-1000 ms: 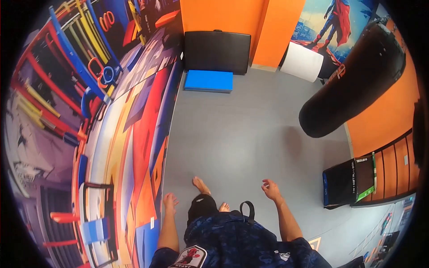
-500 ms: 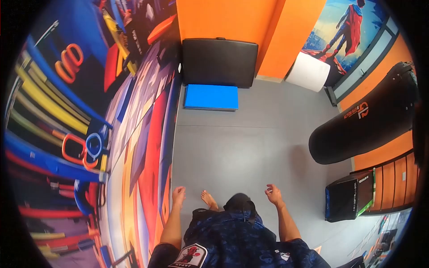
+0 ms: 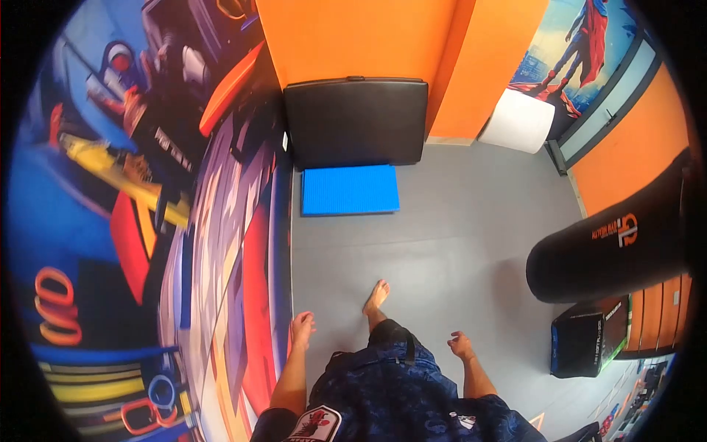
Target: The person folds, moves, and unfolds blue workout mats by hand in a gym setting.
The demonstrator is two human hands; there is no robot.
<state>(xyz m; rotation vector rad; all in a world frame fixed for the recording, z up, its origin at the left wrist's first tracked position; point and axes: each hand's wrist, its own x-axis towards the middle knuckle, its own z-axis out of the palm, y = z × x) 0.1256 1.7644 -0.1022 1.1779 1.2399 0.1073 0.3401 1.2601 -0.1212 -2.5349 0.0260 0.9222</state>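
Observation:
My left hand (image 3: 303, 330) hangs low at my left side, near the mural wall, its fingers loosely bent and slightly apart with nothing in them. On the other side, my right hand (image 3: 461, 345) is held out over the grey floor, also with nothing in it, fingers a little curled and apart. Neither hand touches anything. Between them, one bare foot (image 3: 378, 296) is forward on the floor; the other foot is hidden below my dark patterned shirt (image 3: 390, 398). A blue folded mat (image 3: 350, 190) lies farther ahead, out of reach of both hands.
A black folded panel (image 3: 357, 121) leans on the orange wall behind the mat. A white roll (image 3: 518, 121) stands by the pillar. To the right hang a black punching bag (image 3: 607, 239) and, below it, sits a black box (image 3: 578, 342). The mural wall (image 3: 221, 295) runs along my left.
I have stepped forward, and the mat, panel and bag look closer. The visible foot is now farther ahead and more central. Both hands have swung slightly and remain without anything in them.

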